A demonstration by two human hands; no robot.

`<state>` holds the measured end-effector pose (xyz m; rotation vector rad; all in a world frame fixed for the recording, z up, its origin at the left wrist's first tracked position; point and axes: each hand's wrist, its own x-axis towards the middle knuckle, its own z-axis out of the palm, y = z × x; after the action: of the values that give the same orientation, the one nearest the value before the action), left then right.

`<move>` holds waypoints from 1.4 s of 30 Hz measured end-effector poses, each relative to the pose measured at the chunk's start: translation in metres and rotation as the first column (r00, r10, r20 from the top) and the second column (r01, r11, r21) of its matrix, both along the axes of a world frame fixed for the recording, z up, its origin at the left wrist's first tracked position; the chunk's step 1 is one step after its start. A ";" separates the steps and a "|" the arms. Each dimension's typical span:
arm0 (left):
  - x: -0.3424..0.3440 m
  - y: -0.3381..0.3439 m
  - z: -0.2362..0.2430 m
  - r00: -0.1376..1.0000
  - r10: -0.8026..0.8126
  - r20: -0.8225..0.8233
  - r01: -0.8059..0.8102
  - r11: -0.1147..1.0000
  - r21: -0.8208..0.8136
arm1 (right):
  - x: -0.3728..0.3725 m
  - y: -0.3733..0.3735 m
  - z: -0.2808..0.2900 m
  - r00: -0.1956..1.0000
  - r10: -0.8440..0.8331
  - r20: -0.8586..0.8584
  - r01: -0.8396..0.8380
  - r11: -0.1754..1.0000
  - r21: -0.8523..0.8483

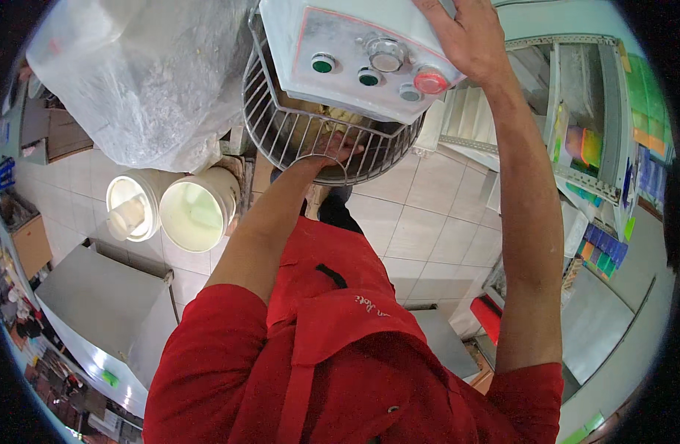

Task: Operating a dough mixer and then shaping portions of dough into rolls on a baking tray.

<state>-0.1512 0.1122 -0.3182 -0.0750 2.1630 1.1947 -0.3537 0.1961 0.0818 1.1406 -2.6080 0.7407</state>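
A white mixer head (340, 22) with green buttons, a knob and a red button (430, 81) fills the top centre. Under it hangs a steel bowl (380, 163) behind a wire guard (266, 126), with pale dough (338, 115) inside. My left hand (332, 149) reaches in at the bowl, just below the dough, partly hidden by the bars; its fingers look apart, and contact with the dough is unclear. My right hand (469, 41) rests on the housing's upper right, fingers stretched over it, above the red button.
A plastic-covered bulky object (140, 74) stands upper left, above two white buckets (192, 211) on the tiled floor (417, 222). A steel cabinet (106, 303) is lower left. A metal rack (577, 170) with colourful items stands right, above a steel surface (599, 318).
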 end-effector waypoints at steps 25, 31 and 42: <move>0.016 0.002 -0.041 0.587 -0.014 -0.810 -0.381 0.878 -0.291 | -0.009 -0.022 -0.001 0.998 0.070 -0.010 -0.070 0.997 0.028; 0.017 0.017 -0.027 0.423 -0.067 -0.904 -0.354 0.906 -0.233 | -0.014 0.001 -0.008 0.999 0.023 -0.023 -0.022 0.998 0.055; 0.014 0.016 -0.027 0.590 0.259 -0.765 -0.304 0.949 0.086 | -0.011 -0.003 -0.005 0.999 -0.011 0.034 0.010 0.999 0.036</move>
<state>-0.1369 0.1277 -0.3457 0.0996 3.0331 1.5407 -0.3643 0.1931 0.0767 1.1325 -2.6639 0.7210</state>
